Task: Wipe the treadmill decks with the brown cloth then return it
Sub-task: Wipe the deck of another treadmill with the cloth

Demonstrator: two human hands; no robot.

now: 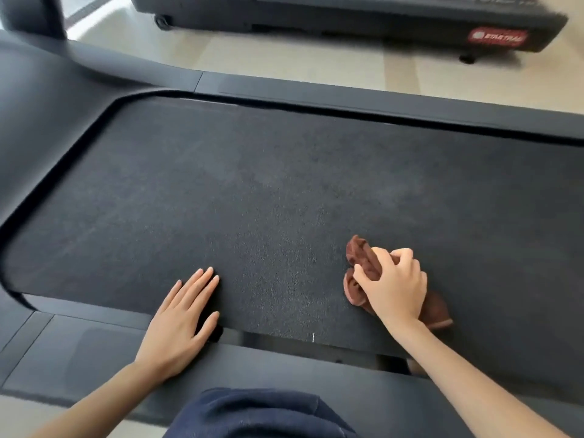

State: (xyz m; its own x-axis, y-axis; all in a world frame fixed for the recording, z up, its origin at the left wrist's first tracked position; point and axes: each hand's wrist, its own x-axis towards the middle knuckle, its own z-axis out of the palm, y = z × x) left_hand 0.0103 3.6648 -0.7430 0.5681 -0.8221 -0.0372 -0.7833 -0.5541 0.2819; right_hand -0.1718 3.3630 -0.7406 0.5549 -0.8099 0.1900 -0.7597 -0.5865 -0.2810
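Observation:
The dark grey treadmill deck (252,191) fills most of the head view, its belt running left to right in front of me. A bunched brown cloth (363,257) lies on the belt at the near right. My right hand (393,284) grips the cloth from above with curled fingers and presses it onto the belt. My left hand (181,314) lies flat with straight fingers across the near edge of the belt and the side rail (284,368). It holds nothing.
A second treadmill (347,17) with a red label stands across the pale floor (284,58) at the top. A dark upright post (31,17) rises at the top left. My knee in blue fabric (259,412) shows at the bottom.

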